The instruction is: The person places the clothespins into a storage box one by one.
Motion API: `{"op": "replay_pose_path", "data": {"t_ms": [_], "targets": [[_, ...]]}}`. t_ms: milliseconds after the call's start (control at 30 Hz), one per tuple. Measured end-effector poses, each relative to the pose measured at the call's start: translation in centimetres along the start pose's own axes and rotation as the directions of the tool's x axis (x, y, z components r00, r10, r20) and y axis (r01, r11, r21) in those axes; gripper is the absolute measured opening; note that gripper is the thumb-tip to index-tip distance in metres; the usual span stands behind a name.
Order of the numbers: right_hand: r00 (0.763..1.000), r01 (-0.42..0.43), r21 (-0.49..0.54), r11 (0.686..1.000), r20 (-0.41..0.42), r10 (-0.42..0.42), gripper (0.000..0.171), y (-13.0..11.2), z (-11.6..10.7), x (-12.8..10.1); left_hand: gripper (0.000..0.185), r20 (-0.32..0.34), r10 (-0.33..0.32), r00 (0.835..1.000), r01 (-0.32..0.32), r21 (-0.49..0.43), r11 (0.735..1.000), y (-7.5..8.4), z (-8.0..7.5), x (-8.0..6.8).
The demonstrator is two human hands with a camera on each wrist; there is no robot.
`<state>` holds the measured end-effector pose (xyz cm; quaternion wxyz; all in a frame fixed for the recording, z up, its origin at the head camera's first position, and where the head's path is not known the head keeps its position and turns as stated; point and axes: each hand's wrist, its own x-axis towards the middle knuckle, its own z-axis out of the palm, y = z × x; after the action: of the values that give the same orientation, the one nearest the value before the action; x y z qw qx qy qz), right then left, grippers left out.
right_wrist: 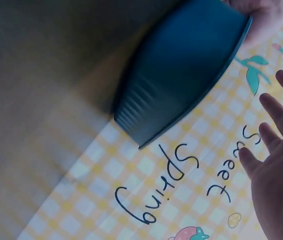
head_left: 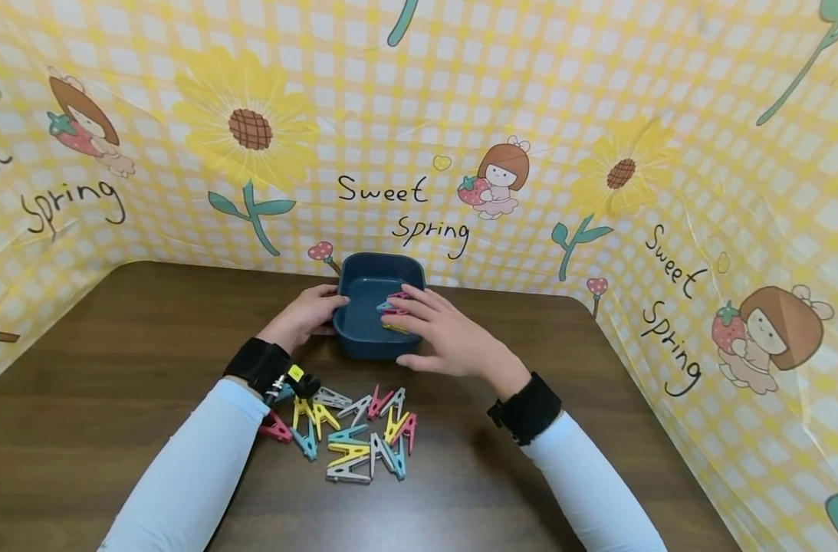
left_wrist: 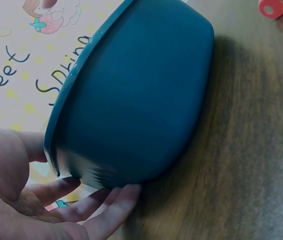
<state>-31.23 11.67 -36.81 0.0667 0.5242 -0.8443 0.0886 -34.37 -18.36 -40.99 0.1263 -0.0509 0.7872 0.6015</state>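
Note:
A dark blue plastic box (head_left: 370, 349) stands near the back of the table. My left hand (head_left: 304, 316) grips its left side, the thumb over the rim and the fingers against the outer wall, as the left wrist view also shows of the hand (left_wrist: 56, 200). Above the box's right part hovers my right hand (head_left: 446, 330), fingers spread. In the right wrist view that hand (right_wrist: 281, 175) holds nothing. Several clothespins (head_left: 395, 328) in pink, blue and yellow lie inside the box, partly hidden by the right fingers. Nearer me lies a loose pile of clothespins (head_left: 349, 452) in grey, yellow, blue and pink.
The brown wooden table (head_left: 494, 475) reaches back to a yellow checked cloth (head_left: 515, 261) that hangs behind and at both sides. Some clothespins lie close to my left wrist strap (head_left: 258, 364). A strap (head_left: 529, 410) is on the right wrist too.

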Motion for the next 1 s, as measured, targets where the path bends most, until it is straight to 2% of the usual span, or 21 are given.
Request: {"op": "replay_pose_path", "data": {"t_ms": [167,367,567,767,1000], "targets": [[0.997,0.08,-0.038,0.996,-0.008,-0.08,0.066,-1.1,0.9,-1.1,0.065,0.001,0.015,1.0,-0.015,-0.007,1.0,0.1,0.0,0.0],[0.994,0.111,-0.031,0.993,0.03,-0.11,0.064,-1.6,1.6,-1.5,0.065,0.004,0.014,1.0,-0.014,-0.006,1.0,0.0,0.1,0.0],[0.985,0.168,-0.015,0.986,0.041,-0.168,0.053,-1.9,1.9,-1.5,0.066,0.002,0.003,1.0,-0.003,-0.005,1.0,0.0,0.1,0.1],[0.982,0.141,0.044,0.989,0.118,-0.145,0.041,-1.9,2.2,-1.6,0.066,0.009,-0.005,1.0,0.005,-0.009,1.0,0.1,0.1,0.3],[0.965,0.129,0.131,0.983,0.212,-0.155,0.025,-1.8,2.7,-1.5,0.066,0.017,0.001,1.0,-0.001,-0.003,1.0,0.1,0.1,-0.1]]}}
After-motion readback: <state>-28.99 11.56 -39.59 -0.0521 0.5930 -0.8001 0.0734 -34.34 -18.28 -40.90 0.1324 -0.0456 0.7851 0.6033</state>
